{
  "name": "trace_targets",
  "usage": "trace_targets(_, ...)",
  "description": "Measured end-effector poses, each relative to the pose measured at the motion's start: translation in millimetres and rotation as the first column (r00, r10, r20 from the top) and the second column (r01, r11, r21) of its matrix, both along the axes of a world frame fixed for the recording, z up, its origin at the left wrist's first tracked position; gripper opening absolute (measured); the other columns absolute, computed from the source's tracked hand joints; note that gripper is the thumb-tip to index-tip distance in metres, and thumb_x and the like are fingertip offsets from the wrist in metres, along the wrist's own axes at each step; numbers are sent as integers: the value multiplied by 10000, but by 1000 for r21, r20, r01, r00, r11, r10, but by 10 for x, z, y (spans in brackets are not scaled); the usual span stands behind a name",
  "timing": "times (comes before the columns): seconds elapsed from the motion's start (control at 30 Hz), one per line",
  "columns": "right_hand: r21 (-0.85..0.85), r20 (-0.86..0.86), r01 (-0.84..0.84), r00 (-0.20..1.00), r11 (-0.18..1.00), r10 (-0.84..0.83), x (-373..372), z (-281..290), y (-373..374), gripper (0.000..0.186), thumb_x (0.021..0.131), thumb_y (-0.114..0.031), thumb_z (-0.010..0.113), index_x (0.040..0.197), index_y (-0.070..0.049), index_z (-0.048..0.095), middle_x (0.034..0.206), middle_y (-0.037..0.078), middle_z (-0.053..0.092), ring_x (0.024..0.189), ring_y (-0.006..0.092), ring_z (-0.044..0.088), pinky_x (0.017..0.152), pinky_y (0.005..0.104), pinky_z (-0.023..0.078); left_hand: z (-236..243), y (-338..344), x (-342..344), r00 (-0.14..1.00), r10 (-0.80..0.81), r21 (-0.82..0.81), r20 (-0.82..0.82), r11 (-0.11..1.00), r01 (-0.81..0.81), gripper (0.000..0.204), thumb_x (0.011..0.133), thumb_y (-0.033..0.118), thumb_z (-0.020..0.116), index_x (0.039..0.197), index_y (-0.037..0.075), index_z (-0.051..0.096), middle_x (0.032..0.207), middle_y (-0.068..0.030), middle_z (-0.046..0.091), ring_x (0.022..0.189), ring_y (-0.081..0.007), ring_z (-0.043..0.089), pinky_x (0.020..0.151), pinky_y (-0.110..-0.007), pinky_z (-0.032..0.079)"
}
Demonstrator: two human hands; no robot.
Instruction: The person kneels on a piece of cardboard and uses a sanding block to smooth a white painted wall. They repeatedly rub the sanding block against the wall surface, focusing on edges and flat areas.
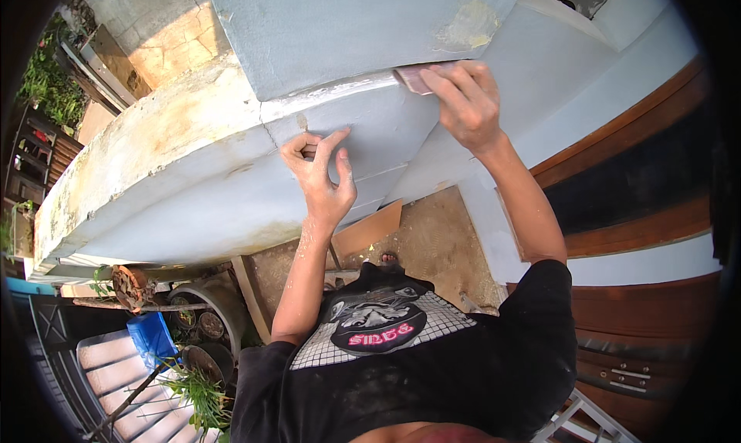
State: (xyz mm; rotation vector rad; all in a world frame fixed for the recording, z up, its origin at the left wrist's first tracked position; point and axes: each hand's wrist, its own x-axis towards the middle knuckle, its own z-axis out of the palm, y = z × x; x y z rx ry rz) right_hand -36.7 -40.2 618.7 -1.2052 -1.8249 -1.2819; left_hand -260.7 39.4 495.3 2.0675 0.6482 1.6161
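Note:
My right hand [472,111] pinches a folded, pinkish-brown piece of sandpaper [411,79] between thumb and fingers. The sandpaper lies against the right end of a white-patched ledge [332,93], just under the lower edge of a pale blue wall panel [340,34]. Below the ledge, my left hand [320,169] is at the light blue wall face [378,146]; its fingers are bent, its thumb stands apart, and nothing shows in it. Pale dust speckles the left wrist and forearm. A thin crack [268,126] runs down the wall near the left fingers.
The stained wall top [154,134] curves away to the left. Dark-framed wooden doors [625,173] stand at the right. A brown board [369,231] leans below the wall. Lower left are a blue container [153,339], potted plants [197,397] and a metal gate; a ladder [587,420] shows lower right.

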Motion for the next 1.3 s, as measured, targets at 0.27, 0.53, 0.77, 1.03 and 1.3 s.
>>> trace_targets(0.27,124,-45,-50,997,991,56,-529,-248,250,158,712,-32,718,859,-87,735,799,-24,635,764,169,592,599,251,461,4,-58,138,997,73,-6,-30,997,-73,341,846,-9,680,1153,121,754,1092,-119,405,1039,-260,400,874,-348,395)
trace_targets(0.53,93,20,187,982,978,-190,251,35,-175,137,746,-94,721,875,-129,750,818,-54,660,834,168,596,745,326,462,22,-49,47,1000,17,-28,8,999,-17,328,861,9,676,1161,117,751,1059,-112,421,1055,-268,413,935,-387,379)
trace_targets(0.77,67,-34,-140,989,988,142,-1093,-167,607,98,782,-190,717,867,-143,724,836,-74,610,887,133,573,907,362,379,-66,-24,50,999,20,36,-47,999,-18,371,820,-41,677,1151,115,741,1108,-135,422,1045,-270,423,867,-351,418)
trace_targets(1.03,180,-64,193,981,965,-184,9,-192,-10,199,741,-65,743,915,-159,763,867,-79,670,891,146,555,859,374,334,-11,8,17,998,-53,42,-14,998,54,394,813,-51,675,1158,126,745,1094,-134,425,1059,-279,419,858,-357,436)
trace_targets(1.3,111,-74,-54,995,992,63,-781,-338,484,130,796,-109,702,903,-165,750,892,-78,648,957,136,582,932,401,373,-52,31,-7,998,-59,11,-32,998,60,412,806,-54,683,1174,124,738,1129,-137,407,1067,-280,401,894,-364,412)
